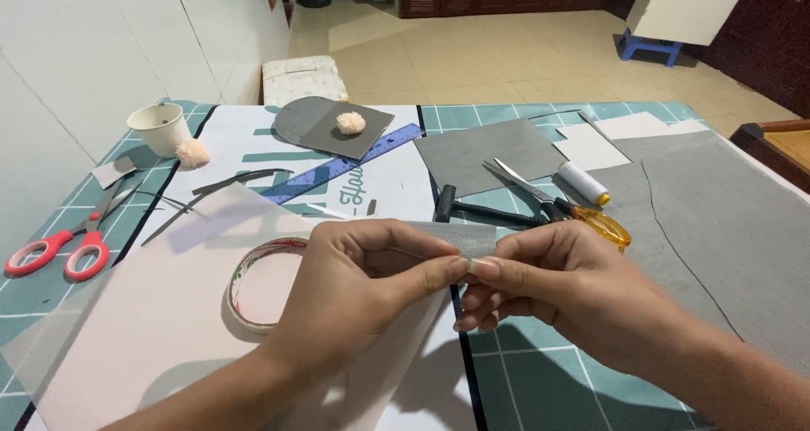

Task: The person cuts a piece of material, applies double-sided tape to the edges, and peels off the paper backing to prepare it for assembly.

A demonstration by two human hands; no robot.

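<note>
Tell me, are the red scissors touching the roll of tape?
Apart. The head view shows the red scissors at the table's left edge and the roll of tape beside the left hand, with paper between.

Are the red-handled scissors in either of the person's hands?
No: the red-handled scissors lie on the green cutting mat, while both hands pinch a small grey mesh strip.

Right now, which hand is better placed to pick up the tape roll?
The left hand: it hovers directly beside the tape roll, while the right hand sits farther away. Both pinch the grey mesh strip.
</note>
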